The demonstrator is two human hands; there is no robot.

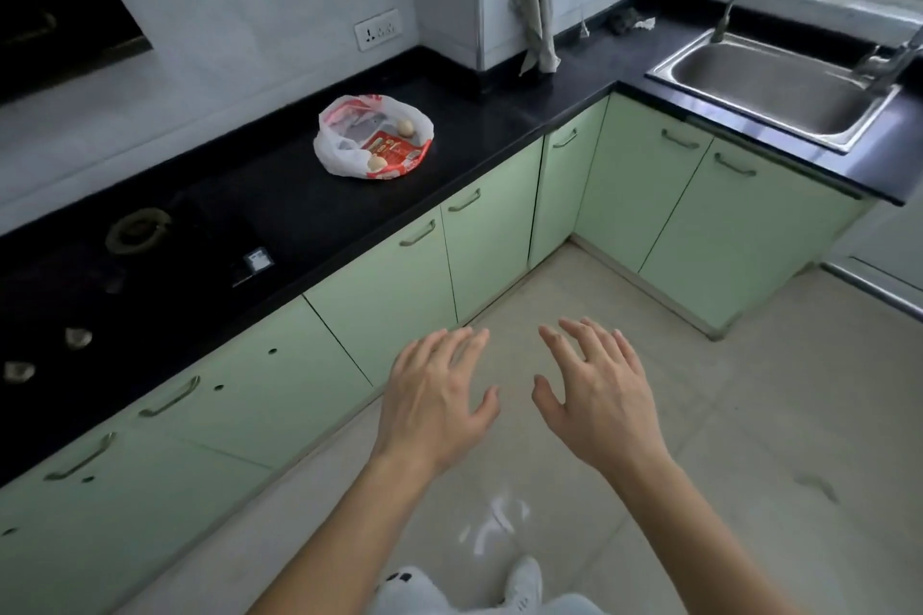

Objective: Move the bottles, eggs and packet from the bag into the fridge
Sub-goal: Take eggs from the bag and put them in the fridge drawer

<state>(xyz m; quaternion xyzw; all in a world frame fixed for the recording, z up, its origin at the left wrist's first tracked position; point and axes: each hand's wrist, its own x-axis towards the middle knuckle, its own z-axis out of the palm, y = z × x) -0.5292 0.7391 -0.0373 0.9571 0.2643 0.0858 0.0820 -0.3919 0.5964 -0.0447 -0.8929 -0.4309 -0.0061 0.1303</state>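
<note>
While both hands hover over the pale floor tiles (749, 415), a black glass gas hob (135, 235) sits far to their left, set in the black stone countertop (309, 215). Well beyond the left hand (434, 400) and slightly to its left, a white-and-red plastic carrier bag (339, 157) lies open on that countertop. In it are a flat red packet (394, 149), a pale beige egg (405, 127) beyond the packet and a second pale egg (377, 162) at its near corner. The left hand is spread and empty. The right hand (599, 395), just beside it, is splayed and empty too. A stainless-steel sink (769, 85) lies far beyond the right hand, to its right.
</note>
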